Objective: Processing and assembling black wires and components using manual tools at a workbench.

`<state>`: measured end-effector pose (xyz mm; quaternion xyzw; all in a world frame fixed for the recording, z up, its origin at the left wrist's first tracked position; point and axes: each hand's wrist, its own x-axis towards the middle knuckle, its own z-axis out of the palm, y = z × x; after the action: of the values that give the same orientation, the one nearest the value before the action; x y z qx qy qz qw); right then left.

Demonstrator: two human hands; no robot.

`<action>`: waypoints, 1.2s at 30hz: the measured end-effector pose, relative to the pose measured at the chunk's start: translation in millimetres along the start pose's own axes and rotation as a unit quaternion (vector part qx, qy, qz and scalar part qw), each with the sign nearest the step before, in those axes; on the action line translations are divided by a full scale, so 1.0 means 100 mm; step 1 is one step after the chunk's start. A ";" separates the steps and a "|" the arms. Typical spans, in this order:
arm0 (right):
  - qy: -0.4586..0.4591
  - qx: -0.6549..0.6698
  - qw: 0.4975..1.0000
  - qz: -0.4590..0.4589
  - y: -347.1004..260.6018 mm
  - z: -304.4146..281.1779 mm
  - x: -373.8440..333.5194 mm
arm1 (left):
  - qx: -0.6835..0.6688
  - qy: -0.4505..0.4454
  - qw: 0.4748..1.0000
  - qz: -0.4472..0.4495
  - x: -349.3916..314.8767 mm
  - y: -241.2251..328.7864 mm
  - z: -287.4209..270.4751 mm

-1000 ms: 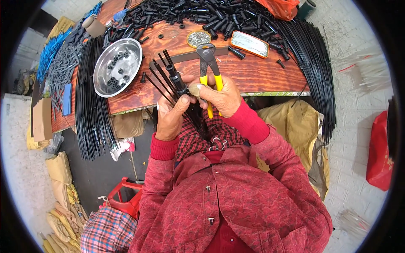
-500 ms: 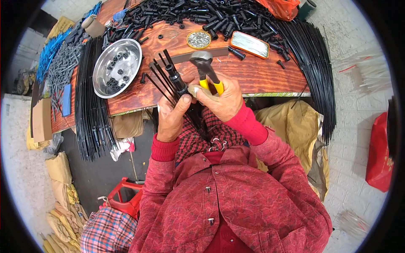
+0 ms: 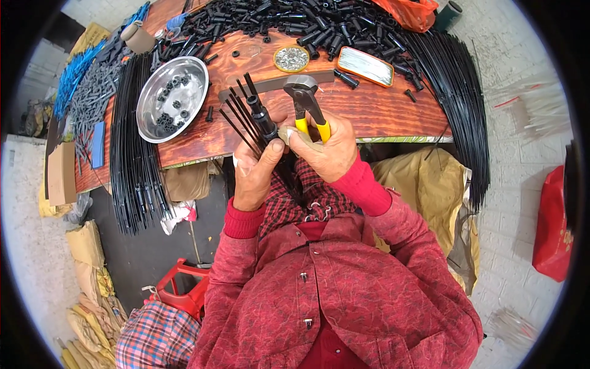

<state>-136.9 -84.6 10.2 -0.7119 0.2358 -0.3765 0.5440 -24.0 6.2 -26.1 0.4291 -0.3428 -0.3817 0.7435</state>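
My left hand [image 3: 253, 175] is closed around a bundle of thin black rods [image 3: 236, 122], held upright at a slant in front of the table edge. Among them stands a black plastic tube [image 3: 263, 120] with a stepped, narrower top; my left thumb presses near its lower collar. Pincers [image 3: 301, 92] with a dark metal head and yellow grips sit in my right hand [image 3: 329, 150], jaws pointing up and away from the tube. The right thumb and fingertips, with a worn wrap on one, meet the tube's collar. What they pinch there is hidden.
Left on the wooden table [image 3: 246, 55] is a metal bowl [image 3: 193, 117] of small black rings. Behind lie a round tin [image 3: 291, 59] of small metal bits, a rectangular tray [image 3: 365, 66] of wires and heaped black tubes [image 3: 319, 24]. Rod bundles [image 3: 455, 92] hang over the edges.
Both hands have shifted slightly to the right with the rods, tube and pincers. The grip of each hand looks the same.
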 end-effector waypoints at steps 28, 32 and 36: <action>-0.338 0.038 0.911 0.232 0.06 -0.55 0.08 | -0.057 -0.031 0.998 -0.002 0.06 -0.08 -0.18; -0.362 0.049 0.913 0.183 0.04 -0.65 0.03 | -0.046 -0.037 0.998 -0.004 0.06 -0.11 -0.20; -0.369 0.025 0.909 0.191 0.03 -0.68 0.09 | -0.002 -0.042 0.999 -0.012 0.06 -0.13 -0.19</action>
<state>-184.9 -132.5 18.0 -0.7273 0.1406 0.0181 0.6716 -9.1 4.0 -43.7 0.4152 -0.3676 -0.4094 0.7245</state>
